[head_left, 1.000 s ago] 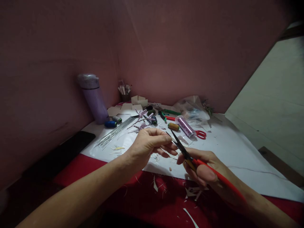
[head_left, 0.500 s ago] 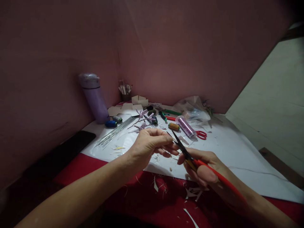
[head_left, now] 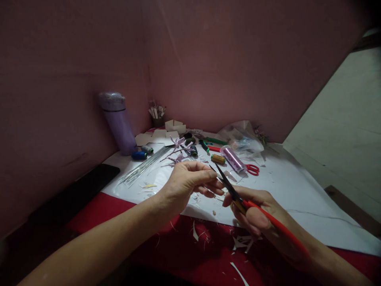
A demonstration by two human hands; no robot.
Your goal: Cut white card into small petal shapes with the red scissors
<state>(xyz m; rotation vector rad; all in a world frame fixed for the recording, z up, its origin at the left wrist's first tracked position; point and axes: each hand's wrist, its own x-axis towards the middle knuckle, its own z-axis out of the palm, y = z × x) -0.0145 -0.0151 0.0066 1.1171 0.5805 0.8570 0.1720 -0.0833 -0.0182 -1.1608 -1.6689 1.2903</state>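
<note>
My right hand [head_left: 256,212] is closed on a pair of scissors [head_left: 230,186] with red handles and dark blades. The blades are slightly parted and point up and left, their tips close to the fingertips of my left hand [head_left: 193,178]. That hand pinches thumb against index finger on a small pale piece [head_left: 219,174], mostly hidden by the fingers and blades; its material is hard to make out. Cut scraps [head_left: 195,230] lie below on the red cloth [head_left: 166,246]. Behind my left hand is a purple flower stem [head_left: 178,150].
On the white sheet [head_left: 297,186] lie thin wires [head_left: 145,165], a blue thread spool [head_left: 139,155], a gold spool [head_left: 218,159], a large purple spool [head_left: 233,159] and red-handled scissors [head_left: 253,169]. A purple bottle [head_left: 119,123] stands left; a plastic bag [head_left: 245,139] sits at the back.
</note>
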